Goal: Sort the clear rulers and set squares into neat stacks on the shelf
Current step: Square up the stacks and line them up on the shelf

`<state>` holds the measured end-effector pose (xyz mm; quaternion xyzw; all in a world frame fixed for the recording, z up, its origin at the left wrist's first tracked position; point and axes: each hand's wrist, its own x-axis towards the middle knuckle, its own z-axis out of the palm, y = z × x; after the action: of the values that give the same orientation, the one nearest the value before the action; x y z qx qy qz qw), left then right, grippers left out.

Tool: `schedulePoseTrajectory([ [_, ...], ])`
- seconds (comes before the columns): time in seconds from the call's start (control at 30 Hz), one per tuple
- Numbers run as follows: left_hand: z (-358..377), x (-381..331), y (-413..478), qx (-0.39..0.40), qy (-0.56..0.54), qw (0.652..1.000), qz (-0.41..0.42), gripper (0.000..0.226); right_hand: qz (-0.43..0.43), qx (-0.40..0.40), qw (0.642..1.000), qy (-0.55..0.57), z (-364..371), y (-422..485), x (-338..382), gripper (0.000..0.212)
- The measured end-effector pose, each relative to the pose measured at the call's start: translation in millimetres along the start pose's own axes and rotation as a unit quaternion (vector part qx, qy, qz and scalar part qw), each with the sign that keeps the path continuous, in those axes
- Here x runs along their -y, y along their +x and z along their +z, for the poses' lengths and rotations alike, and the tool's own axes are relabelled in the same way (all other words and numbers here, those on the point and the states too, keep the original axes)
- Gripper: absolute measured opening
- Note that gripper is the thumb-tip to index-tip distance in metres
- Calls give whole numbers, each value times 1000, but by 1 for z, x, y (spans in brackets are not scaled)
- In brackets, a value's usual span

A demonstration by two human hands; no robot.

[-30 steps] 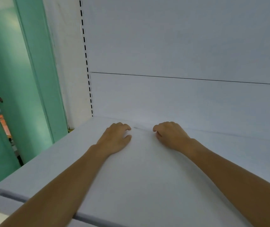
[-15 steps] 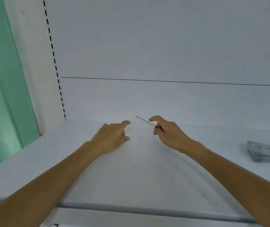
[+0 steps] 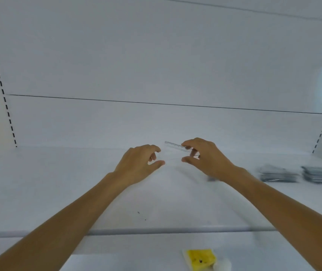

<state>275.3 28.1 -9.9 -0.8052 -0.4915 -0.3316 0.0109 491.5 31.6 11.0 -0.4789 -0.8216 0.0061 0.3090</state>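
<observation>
- Head view showed your right hand (image 3: 209, 160) at the centre of the frame, its fingers (image 3: 190, 143) and thumb pinching a clear ruler (image 3: 175, 147) over the back of the shelf (image 3: 74, 192).
- Your left hand (image 3: 136, 166) sat just left of the ruler, fingers curled towards the thumb; whether they gripped anything clear could not be told.
- Two blurred grey stacks (image 3: 278, 174) lay on the shelf at the right edge, well apart from your hands.

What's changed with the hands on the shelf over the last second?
The right hand took hold of a clear ruler and lifted it from the shelf. The left hand stayed close beside it, fingers curled. The view swung right.
</observation>
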Motion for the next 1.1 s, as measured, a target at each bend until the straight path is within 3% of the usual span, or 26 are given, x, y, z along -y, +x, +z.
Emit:
schedulePoseTrajectory([
  [0.43, 69, -100, -5, 82, 38, 995, -45, 37, 62, -33, 997, 35, -68, -67, -114, 32],
  [1.1, 71, -132, -22, 84, 82, 988, -99, 37, 56, 68, 991, 99, -54, -57, -138, 19],
])
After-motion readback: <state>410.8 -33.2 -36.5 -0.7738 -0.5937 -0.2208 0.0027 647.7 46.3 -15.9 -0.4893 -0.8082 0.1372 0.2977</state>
